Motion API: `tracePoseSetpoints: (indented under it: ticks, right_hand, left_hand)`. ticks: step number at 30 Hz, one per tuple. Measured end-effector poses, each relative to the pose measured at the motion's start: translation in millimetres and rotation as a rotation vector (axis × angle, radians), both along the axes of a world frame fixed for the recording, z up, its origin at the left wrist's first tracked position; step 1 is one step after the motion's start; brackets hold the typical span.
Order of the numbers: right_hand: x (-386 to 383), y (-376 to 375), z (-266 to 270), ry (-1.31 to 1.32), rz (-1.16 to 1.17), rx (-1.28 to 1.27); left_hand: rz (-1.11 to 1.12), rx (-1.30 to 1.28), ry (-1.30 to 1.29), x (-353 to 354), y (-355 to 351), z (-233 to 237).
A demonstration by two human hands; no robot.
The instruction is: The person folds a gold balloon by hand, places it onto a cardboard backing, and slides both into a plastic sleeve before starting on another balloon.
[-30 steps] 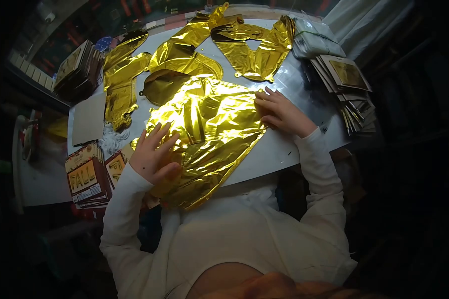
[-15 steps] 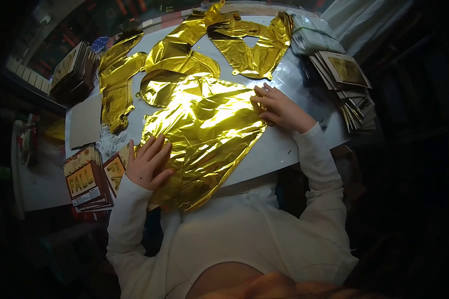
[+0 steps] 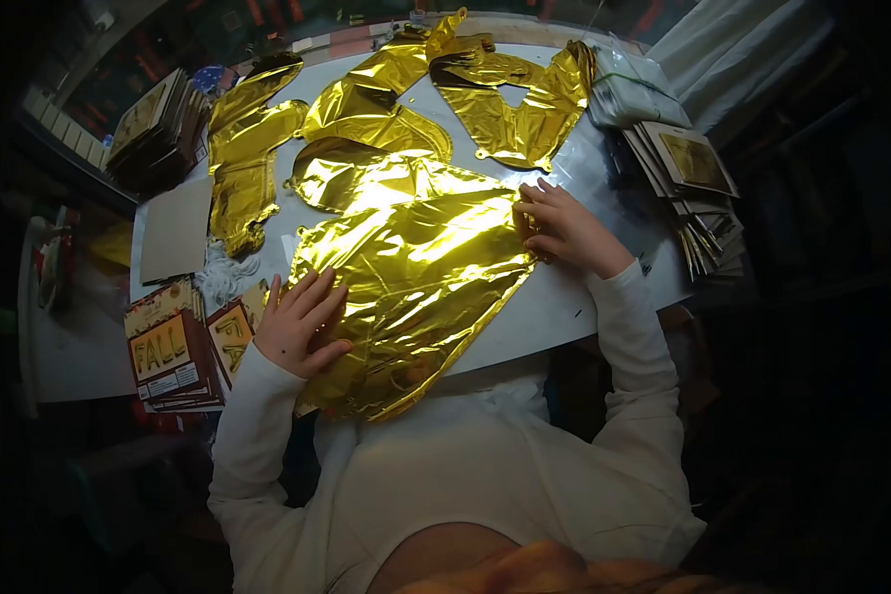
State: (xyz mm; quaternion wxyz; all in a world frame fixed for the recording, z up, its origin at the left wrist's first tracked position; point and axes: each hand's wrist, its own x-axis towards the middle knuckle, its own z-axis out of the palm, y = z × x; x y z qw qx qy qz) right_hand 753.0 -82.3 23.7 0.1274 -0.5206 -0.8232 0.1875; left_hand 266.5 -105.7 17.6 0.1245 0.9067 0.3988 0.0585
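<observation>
A large flat gold foil balloon (image 3: 396, 287) lies uninflated in front of me, its near end hanging past the table edge. My left hand (image 3: 302, 322) rests on its left side with fingers spread. At its right edge, my right hand (image 3: 569, 228) touches the foil, fingers apart and a little bent. Just beyond lies another gold foil piece (image 3: 342, 178), partly covered by the large one. More flat foil balloons are farther back: a long one (image 3: 243, 158) at left, a curved one (image 3: 366, 94) in the middle and a stack with a hole (image 3: 515, 119) at right.
Printed "FALL" cards (image 3: 163, 346) lie at the left, by white string (image 3: 226, 275) and a grey card sheet (image 3: 175, 233). A stack of packs (image 3: 153, 129) stands at back left. Clear bags (image 3: 639, 89) and a card pile (image 3: 698, 178) line the table's (image 3: 505, 332) right side.
The view has shifted slightly, so the table things appear a little lower and farther right. Both hands stay at about the same places on the foil balloon.
</observation>
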Motion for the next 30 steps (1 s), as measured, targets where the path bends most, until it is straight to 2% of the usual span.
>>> tracePoseSetpoints:
  ticks: [12,25,30]
  right_hand:
    - [0.5,-4.0,-0.7,0.009,-0.081,0.125]
    - [3.5,2.0,4.7,-0.069,-0.013,0.060]
    - [-13.9,6.8,30.9,-0.132,-0.004,0.050]
  left_hand:
    - [-0.020,-0.043,-0.041,-2.5,2.4,-2.2]
    - [-0.019,-0.059,-0.031,-8.0,7.6,-8.3]
    - [0.005,-0.066,-0.036,-12.2,11.8,-3.3]
